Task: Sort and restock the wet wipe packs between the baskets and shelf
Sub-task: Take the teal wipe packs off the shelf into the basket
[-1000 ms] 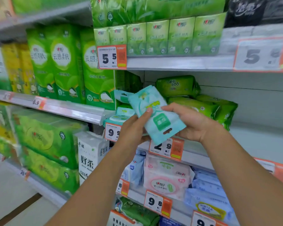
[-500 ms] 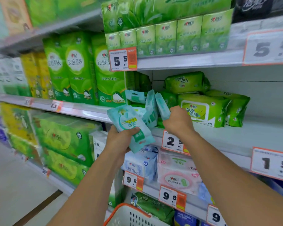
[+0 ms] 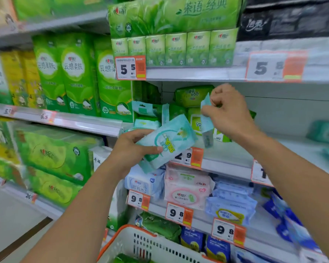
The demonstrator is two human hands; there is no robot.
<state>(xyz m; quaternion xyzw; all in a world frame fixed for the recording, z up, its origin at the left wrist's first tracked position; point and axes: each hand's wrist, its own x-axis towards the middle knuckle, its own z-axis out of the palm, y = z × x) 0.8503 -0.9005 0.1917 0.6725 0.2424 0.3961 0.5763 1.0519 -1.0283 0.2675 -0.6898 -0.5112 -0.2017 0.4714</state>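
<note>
Green plastic tissue bundles (image 3: 74,73) fill the far left of the shelving, and I leave them alone; my work is at the wipe bay. My left hand (image 3: 133,149) holds a soft pale-teal wet wipe pack (image 3: 167,141) just in front of the white metal shelf edge (image 3: 217,160), fingers curled over its top edge and thumb pressed across its face, so I judge it is waiting its turn while the other hand works. Behind it, near the left end of that shelf, a few more teal packs (image 3: 146,111) stand on edge. To the right, my right hand (image 3: 228,112) pinches a second thin teal wipe pack (image 3: 206,122) by its upper edge between thumb and curled fingers, letting it hang upright above the shelf. I think I hold it that way so it can slide in on edge beside the standing ones. Behind it lie bulky green wipe packs (image 3: 194,94), stacked toward the back wall. Low down, at the bottom edge of view, sits the white plastic basket with orange rim (image 3: 122,236); green packaging shows inside it.
</note>
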